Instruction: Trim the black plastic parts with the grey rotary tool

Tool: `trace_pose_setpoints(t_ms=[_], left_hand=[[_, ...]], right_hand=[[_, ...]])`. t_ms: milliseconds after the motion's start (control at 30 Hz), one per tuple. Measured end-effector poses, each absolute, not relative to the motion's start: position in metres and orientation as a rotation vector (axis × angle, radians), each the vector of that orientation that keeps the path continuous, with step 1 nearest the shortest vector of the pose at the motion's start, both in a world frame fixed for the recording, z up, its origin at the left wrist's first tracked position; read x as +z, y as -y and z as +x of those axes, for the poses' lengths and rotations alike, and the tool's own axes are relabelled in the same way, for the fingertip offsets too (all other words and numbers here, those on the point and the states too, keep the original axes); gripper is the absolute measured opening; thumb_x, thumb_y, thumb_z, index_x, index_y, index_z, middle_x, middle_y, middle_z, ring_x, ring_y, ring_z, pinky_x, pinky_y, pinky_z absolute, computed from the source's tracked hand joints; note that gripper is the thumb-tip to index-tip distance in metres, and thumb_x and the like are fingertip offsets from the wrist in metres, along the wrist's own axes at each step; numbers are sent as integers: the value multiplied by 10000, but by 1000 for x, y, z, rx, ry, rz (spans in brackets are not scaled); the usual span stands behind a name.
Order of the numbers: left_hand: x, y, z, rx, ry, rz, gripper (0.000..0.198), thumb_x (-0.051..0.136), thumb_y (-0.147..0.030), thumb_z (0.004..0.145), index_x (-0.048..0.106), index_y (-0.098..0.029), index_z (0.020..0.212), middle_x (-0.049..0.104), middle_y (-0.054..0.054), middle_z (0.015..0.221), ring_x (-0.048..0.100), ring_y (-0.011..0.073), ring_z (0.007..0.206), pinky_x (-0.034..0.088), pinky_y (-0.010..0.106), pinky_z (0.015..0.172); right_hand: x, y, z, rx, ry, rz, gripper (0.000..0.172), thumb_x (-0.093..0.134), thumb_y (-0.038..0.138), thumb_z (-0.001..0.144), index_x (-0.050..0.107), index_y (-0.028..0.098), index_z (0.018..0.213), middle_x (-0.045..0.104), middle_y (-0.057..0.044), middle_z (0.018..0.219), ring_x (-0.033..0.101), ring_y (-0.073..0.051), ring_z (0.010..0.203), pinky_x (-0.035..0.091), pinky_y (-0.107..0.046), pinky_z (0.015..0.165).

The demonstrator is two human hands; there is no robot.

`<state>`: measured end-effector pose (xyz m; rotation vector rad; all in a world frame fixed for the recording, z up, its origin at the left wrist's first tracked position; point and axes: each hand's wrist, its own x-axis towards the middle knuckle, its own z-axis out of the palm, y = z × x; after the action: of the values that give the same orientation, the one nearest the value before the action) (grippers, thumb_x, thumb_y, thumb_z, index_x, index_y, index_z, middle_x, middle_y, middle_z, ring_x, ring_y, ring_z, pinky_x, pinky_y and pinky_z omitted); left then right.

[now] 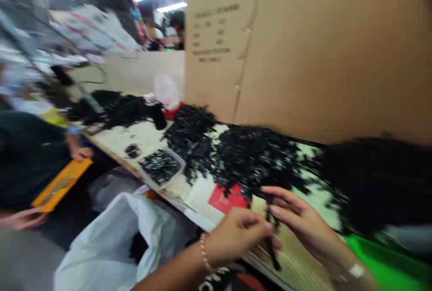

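Both my hands meet at the near edge of a table [297,264]. My left hand [236,235], with a bead bracelet on the wrist, is closed in a pinch on a thin black strip [272,237] that hangs down. My right hand [297,219], a watch on its wrist, has its fingers pressed round the top of the same strip. Just beyond my fingers lies a big heap of small black pieces [246,156] spread over the table. The picture is blurred by motion.
A tall cardboard box [303,48] stands behind the heap. A clear tray [161,167] holds more black pieces, with a second heap [114,109] farther left. A white plastic bag [108,241] hangs below the table. Another person's sleeve and hand [79,151] are at left beside an orange tray [60,183].
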<state>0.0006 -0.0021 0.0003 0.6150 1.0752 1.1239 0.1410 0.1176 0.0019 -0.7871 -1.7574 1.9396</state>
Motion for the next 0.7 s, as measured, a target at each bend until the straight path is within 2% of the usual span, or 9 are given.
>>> trace_pose_setpoints(t_ms=[133,333,533,700], left_hand=[[7,1,-10,1094,-1076,611,537,768,-608,691,669,-108,861,705,102,845,629,138,668,536,217,621],[9,4,-13,1055,-1103,617,496,766,-581,722,675,-117,870,707,104,881,628,131,659,533,215,630],[4,0,-18,1043,-1076,615,462,773,-576,721,700,-153,893,700,114,882,617,131,641,525,235,625],[-2,-5,-11,1083,-1026,607,402,763,-539,755,688,-150,823,685,136,856,622,144,627,496,277,597]], right_hand=[[4,-113,131,2070,1601,-646,447,803,397,779,641,225,1158,637,-20,884,582,-151,807,458,-243,750],[10,-109,127,2102,1519,-610,409,739,316,801,618,178,1167,606,-5,875,548,-134,780,415,-234,726],[16,-111,127,2129,1532,-637,359,708,296,835,615,196,1167,578,5,858,539,-141,768,416,-244,730],[18,-116,128,2123,1586,-664,361,734,351,824,621,233,1147,607,-10,913,568,-166,822,443,-254,740]])
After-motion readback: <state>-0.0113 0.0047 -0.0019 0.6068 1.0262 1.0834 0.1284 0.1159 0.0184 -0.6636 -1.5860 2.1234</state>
